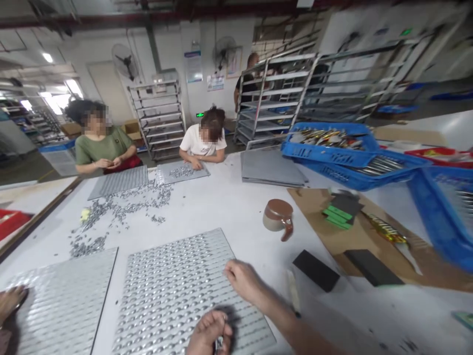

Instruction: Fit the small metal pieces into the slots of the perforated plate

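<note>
A grey metal tray with rows of small shiny parts in its dimples lies in front of me on the white table. My right hand rests at the tray's right edge, fingers curled and pinched together over the top right rows; what they pinch is too small to see. Over the tray's near edge, my left hand is closed on a few small metal parts. A second filled tray lies to the left.
Loose metal parts are scattered at the far left. A brown mug, two black blocks, a pen and cardboard lie to the right, blue crates behind. Two people sit opposite. Another hand shows at the left edge.
</note>
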Available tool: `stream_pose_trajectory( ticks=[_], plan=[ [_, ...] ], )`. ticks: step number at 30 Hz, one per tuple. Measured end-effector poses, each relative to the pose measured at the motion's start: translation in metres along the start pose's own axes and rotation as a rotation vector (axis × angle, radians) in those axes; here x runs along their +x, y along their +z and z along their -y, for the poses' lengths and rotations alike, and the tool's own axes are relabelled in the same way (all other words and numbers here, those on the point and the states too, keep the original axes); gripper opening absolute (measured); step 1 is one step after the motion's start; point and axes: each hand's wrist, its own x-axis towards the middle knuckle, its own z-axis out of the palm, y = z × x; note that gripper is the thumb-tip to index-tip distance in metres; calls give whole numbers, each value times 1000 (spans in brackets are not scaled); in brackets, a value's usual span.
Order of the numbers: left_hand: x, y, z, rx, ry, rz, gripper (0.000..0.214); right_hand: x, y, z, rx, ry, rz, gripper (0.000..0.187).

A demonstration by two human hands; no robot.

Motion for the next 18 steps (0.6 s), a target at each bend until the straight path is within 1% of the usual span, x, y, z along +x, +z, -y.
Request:
stream_pose_trajectory(
  ticks=[1, 3, 7, 10, 14, 18],
  plan=[
    [5, -2, 1, -20, 31, 2, 54, 4, -1, 2, 6, -7, 8, 23],
    [11, -4, 3, -49, 58, 6, 59, 15, 0, 8, 10, -15, 16, 24],
    [17, -8, 7, -80, 46, 18, 60, 42, 5, 17, -11, -8, 48, 21],
    [22, -14, 9, -99, 48, 5, 60, 56, 7, 18, -29, 4, 73, 22],
    [26, -17, 6, -102, 45, -12, 60, 60, 4, 17, -37, 1, 113, 23],
    [24, -10, 1, -73, 10, 0, 63, 61, 4, 18, -43, 19, 133, 22]
  ],
)
